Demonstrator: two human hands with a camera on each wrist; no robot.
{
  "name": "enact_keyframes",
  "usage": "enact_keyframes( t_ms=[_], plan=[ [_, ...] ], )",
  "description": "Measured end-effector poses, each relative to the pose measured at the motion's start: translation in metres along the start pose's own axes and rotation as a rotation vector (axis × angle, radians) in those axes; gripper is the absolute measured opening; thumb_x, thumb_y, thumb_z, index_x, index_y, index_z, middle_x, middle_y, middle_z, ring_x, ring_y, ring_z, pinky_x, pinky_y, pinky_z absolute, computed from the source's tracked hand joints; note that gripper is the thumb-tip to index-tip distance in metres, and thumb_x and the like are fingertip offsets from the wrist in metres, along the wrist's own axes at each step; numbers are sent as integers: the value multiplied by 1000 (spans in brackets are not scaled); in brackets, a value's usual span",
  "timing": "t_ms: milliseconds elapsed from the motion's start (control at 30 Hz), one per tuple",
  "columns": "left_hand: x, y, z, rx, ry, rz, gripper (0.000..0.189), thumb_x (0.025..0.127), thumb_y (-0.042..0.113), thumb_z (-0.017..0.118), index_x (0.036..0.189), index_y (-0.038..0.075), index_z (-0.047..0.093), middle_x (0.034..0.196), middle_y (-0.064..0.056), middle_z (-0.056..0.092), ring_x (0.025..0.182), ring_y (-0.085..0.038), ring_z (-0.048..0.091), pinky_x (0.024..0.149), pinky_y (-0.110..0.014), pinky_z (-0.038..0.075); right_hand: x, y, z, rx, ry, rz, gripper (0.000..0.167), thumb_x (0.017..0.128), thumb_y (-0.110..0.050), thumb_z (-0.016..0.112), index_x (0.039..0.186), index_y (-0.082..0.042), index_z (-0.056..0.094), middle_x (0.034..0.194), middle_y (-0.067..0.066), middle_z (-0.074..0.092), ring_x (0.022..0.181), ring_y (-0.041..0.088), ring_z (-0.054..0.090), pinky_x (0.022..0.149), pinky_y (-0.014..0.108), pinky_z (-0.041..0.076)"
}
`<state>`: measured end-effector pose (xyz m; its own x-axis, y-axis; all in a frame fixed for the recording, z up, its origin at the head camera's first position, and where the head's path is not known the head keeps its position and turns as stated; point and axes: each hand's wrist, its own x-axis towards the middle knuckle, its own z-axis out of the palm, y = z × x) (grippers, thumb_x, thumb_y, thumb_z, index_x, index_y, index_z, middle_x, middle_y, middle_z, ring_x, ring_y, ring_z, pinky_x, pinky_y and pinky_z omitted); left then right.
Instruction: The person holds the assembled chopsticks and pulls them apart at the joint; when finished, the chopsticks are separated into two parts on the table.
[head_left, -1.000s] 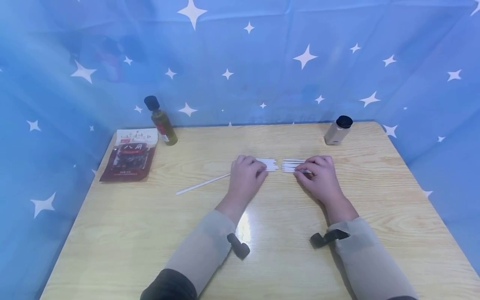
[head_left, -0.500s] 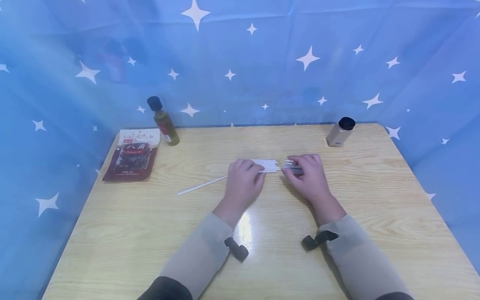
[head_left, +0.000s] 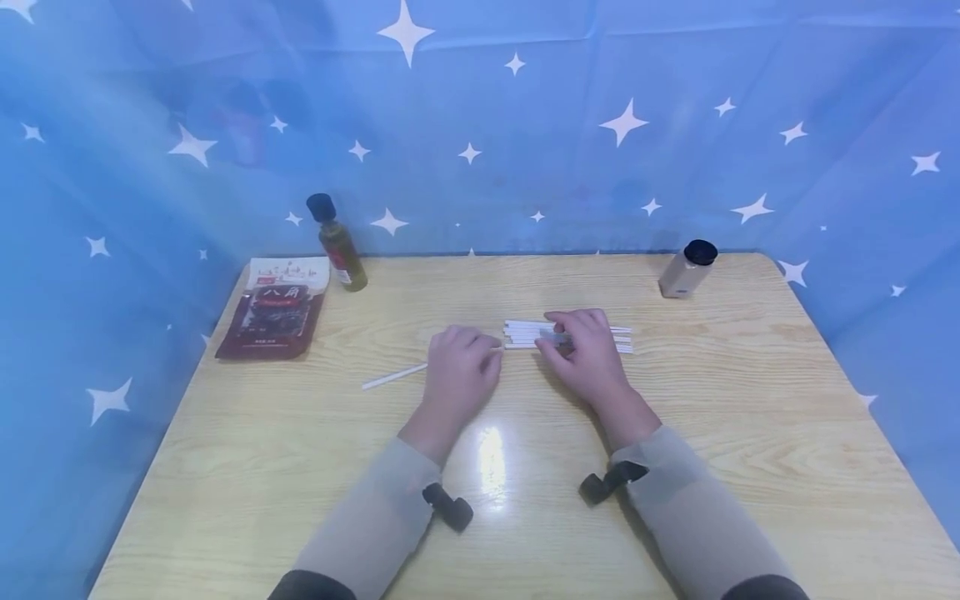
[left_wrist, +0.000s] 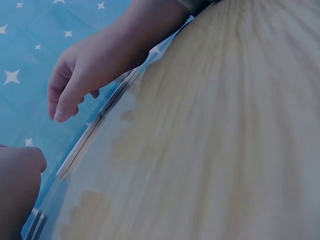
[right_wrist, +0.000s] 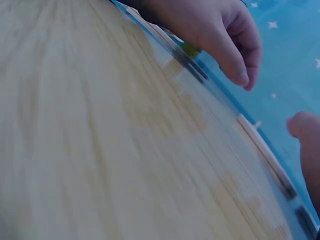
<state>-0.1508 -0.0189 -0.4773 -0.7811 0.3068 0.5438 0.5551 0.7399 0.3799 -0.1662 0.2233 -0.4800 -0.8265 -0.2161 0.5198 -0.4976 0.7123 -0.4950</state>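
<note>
Thin white sticks lie in two side-by-side groups, end to end; the left group [head_left: 525, 335] shows its left ends, and the right group [head_left: 623, 339] shows beyond my hand. My right hand [head_left: 588, 354] is above them with fingers loosely bent, hiding where the groups meet. In the right wrist view a narrow gap parts the nearer sticks [right_wrist: 265, 155] from those farther down. My left hand [head_left: 459, 367] hovers, loosely curled, left of the groups and over one end of a lone slanting white stick [head_left: 393, 377]. Neither hand appears to hold anything.
A dark red spice packet [head_left: 273, 321] lies at the back left corner beside a black-capped bottle [head_left: 343, 257]. At the back right stands a jar [head_left: 681, 275] with a black lid. A blue star-patterned cloth [head_left: 540, 133] hangs behind the wooden table [head_left: 750, 400].
Both hands have shifted left. The left hand has come off the left group, uncovering its ends; the right hand has moved from the right group to the middle. The view has shifted slightly.
</note>
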Motion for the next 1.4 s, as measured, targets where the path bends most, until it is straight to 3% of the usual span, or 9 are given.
enact_keyframes(
  t_ms=[167, 300, 433, 533, 700, 800, 1067, 1267, 1400],
  plan=[
    [-15, -20, -18, -14, 37, -18, 12, 96, 16, 73, 103, 12, 82, 101, -3, 76, 100, -26, 65, 88, -46, 46, 6, -11, 14, 34, 1, -50, 35, 91, -28, 80, 117, -4, 76, 101, 11, 74, 106, 36, 57, 97, 52, 43],
    [-27, -41, -34, -1, 50, -44, 12, 93, 19, 78, 102, 12, 82, 97, -2, 76, 97, -26, 64, 88, -47, 45, 11, -19, 26, 35, 11, -146, 26, 92, -26, 78, 107, -5, 79, 101, 12, 75, 103, 37, 60, 97, 53, 44],
    [-37, -65, -53, 27, -10, -118, 24, 87, 30, 87, 104, 13, 82, 102, 0, 77, 100, -27, 64, 94, -50, 43, 14, -29, 36, 2, -4, -216, 21, 93, -27, 75, 99, -7, 80, 100, 12, 74, 101, 37, 61, 98, 53, 45],
    [-43, -82, -69, 34, -83, -172, 35, 84, 39, 90, 107, 15, 82, 106, 1, 76, 103, -26, 65, 96, -51, 42, 16, -38, 42, -7, -33, -216, 20, 93, -28, 75, 98, -9, 80, 102, 10, 73, 103, 36, 59, 98, 51, 45],
    [-56, -103, -87, -14, -157, -190, 32, 85, 36, 90, 110, 17, 83, 108, 3, 76, 108, -25, 64, 105, -54, 39, 18, -52, 53, 12, -73, -205, 18, 93, -26, 77, 99, -10, 80, 102, 8, 71, 103, 33, 57, 97, 48, 45],
    [-61, -109, -92, -51, -153, -178, 24, 87, 28, 89, 107, 17, 84, 107, 2, 77, 109, -26, 64, 112, -57, 36, 18, -58, 58, 26, -93, -198, 18, 93, -27, 77, 99, -11, 81, 103, 6, 71, 104, 31, 56, 98, 46, 45],
    [-62, -111, -90, -56, -174, -177, 11, 93, 23, 85, 102, 17, 84, 102, 2, 77, 103, -25, 65, 108, -53, 39, 20, -66, 67, 52, -122, -234, 15, 94, -26, 76, 100, -13, 81, 103, 3, 72, 104, 28, 57, 100, 43, 44],
    [-60, -106, -85, -64, -209, -181, 11, 95, 29, 83, 101, 19, 84, 99, 7, 74, 100, -18, 62, 103, -48, 42, 17, -74, 70, 119, -196, -265, 15, 94, -25, 78, 106, -16, 82, 108, -6, 77, 112, 22, 61, 104, 38, 45],
    [-58, -98, -82, -86, -190, -156, 10, 96, 29, 82, 100, 19, 83, 100, 8, 74, 99, -18, 63, 105, -48, 43, 16, -77, 75, 127, -222, -280, 17, 94, -26, 80, 109, -17, 82, 106, -7, 77, 107, 18, 62, 98, 37, 49]
  ],
)
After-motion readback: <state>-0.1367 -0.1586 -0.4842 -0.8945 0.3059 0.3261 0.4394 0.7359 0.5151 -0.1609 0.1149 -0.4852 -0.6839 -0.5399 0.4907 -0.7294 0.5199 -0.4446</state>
